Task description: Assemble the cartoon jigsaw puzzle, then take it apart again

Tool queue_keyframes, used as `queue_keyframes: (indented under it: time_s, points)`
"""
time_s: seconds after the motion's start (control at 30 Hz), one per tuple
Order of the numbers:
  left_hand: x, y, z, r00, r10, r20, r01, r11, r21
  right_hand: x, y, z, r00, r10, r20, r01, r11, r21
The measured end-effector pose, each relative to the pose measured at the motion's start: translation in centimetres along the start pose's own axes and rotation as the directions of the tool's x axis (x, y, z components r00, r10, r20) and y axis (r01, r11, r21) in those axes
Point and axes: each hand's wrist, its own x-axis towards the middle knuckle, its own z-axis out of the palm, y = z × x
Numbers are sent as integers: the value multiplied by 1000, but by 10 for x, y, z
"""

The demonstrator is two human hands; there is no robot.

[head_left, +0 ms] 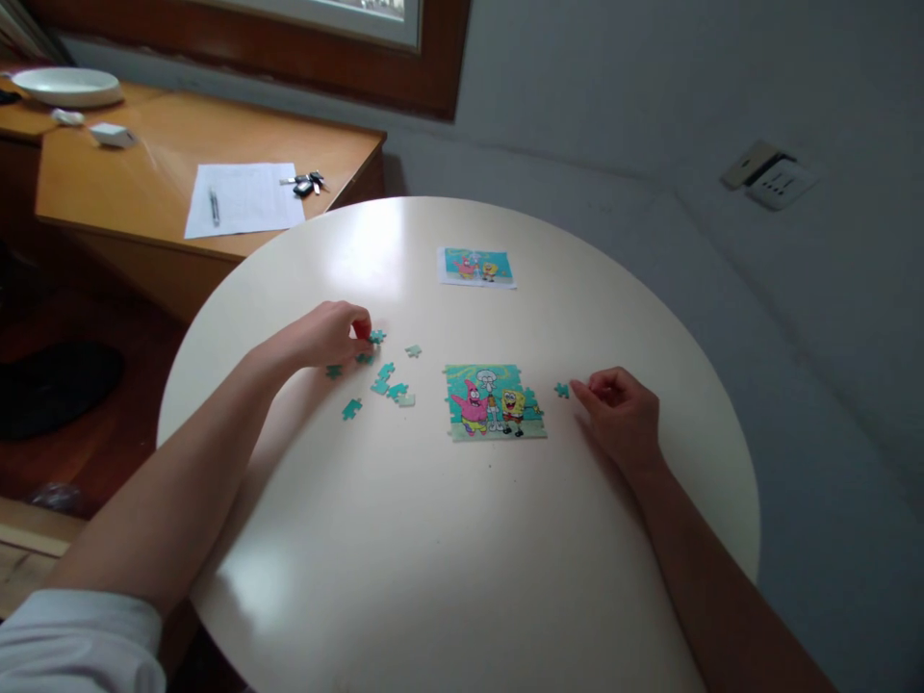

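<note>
The puzzle (473, 404) lies mostly joined on the round white counter (404, 539), between the two hands, its right edge uneven. The left hand (328, 335) is bent over the loose pieces (352, 409), scattered left of the puzzle; its fingers curl down beside a teal one, and whether they grip anything I cannot tell. The right hand (622, 416) has a single piece (561, 390) at its fingertips; whether they clamp it is unclear. A reference picture (476, 266) lies beyond the puzzle.
</note>
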Motion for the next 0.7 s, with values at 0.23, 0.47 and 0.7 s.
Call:
queue_keyframes:
  time_s: [0.23,0.47,0.7]
  points:
    - [0,-2,2,999,26,-25,-26,1000,-6,0,0,0,999,33,7,-33,999,18]
    - [-2,3,-2,999,-18,-30,18,1000,-15,1,0,1,1000,22,7,-22,1000,14]
    - [-3,6,-4,998,-18,-63,15,999,-48,1,-2,0,1000,18,9,-18,999,34]
